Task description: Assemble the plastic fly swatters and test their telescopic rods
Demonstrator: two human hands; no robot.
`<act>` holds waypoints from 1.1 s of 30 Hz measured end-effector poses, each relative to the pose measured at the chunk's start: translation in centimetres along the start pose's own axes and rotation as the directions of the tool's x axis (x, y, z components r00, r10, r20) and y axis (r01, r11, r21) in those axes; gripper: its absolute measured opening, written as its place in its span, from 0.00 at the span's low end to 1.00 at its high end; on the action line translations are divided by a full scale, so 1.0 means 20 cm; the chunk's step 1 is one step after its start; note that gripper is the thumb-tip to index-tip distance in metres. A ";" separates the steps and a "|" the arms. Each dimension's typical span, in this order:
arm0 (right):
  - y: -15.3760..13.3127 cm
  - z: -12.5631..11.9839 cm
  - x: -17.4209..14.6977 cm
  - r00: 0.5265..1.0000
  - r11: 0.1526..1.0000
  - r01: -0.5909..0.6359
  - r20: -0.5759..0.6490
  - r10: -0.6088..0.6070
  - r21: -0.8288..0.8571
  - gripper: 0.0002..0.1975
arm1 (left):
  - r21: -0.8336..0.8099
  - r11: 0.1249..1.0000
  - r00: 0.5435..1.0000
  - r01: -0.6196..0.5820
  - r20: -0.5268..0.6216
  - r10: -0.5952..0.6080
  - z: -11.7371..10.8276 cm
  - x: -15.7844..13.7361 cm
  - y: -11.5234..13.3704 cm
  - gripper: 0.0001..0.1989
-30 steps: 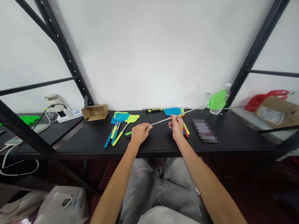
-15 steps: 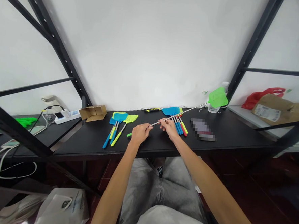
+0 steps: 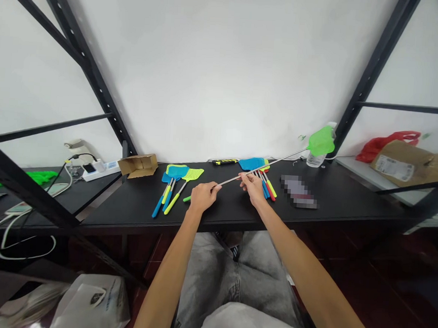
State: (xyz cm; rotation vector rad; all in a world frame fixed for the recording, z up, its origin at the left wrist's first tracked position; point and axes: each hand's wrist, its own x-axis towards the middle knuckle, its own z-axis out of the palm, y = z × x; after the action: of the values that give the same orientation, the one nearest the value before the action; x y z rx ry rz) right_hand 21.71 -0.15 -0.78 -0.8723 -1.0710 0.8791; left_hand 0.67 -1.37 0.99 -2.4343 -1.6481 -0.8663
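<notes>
Both hands are on a green fly swatter [image 3: 321, 140] with a long, thin metal rod, drawn out to the right. My left hand [image 3: 203, 196] is wrapped around its lower end, and the tip of a green handle shows past the fist. Farther up the rod, my right hand [image 3: 251, 187] pinches it between thumb and fingers. Left of my hands lies a group of short blue and yellow fly swatters [image 3: 176, 171]. Behind my right hand is another group of fly swatters [image 3: 251, 163] with blue, red and yellow handles, partly hidden by that hand.
A small open cardboard box [image 3: 137, 166] stands at the desk's left back. A yellow-black utility knife [image 3: 224, 162] lies by the wall. A blurred flat object [image 3: 299, 191] lies to the right, and a clear bottle [image 3: 315, 160] stands behind the green swatter head. Black metal posts [image 3: 379, 60] frame both sides.
My right hand has slid a little up the rod, away from my left hand, which keeps its grip. The view has shifted slightly.
</notes>
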 end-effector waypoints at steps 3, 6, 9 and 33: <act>0.01 0.00 -0.01 0.998 0.999 0.022 0.065 -0.019 -0.049 0.21 | -0.004 0.999 0.997 0.052 -0.059 -0.053 0.00 0.00 -0.01 0.18; 0.01 0.00 -0.01 0.989 0.994 0.020 0.149 -0.004 -0.104 0.21 | -0.022 0.997 0.992 0.075 -0.103 -0.077 -0.01 0.00 -0.01 0.18; 0.02 0.01 -0.01 0.990 0.994 0.014 0.144 0.001 -0.105 0.21 | -0.034 0.999 0.997 0.036 -0.061 -0.038 0.00 0.00 0.00 0.17; -0.02 -0.05 0.02 0.896 0.964 0.160 -0.442 -0.051 0.213 0.28 | 0.011 0.998 0.938 0.066 -0.340 -0.058 -0.02 0.00 -0.01 0.09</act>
State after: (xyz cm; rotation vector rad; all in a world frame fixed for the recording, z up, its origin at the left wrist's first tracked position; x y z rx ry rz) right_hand 22.81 -0.08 -0.42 -0.7468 -0.5991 0.6648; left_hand 0.40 -1.47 1.35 -2.0780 -1.5988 -1.1919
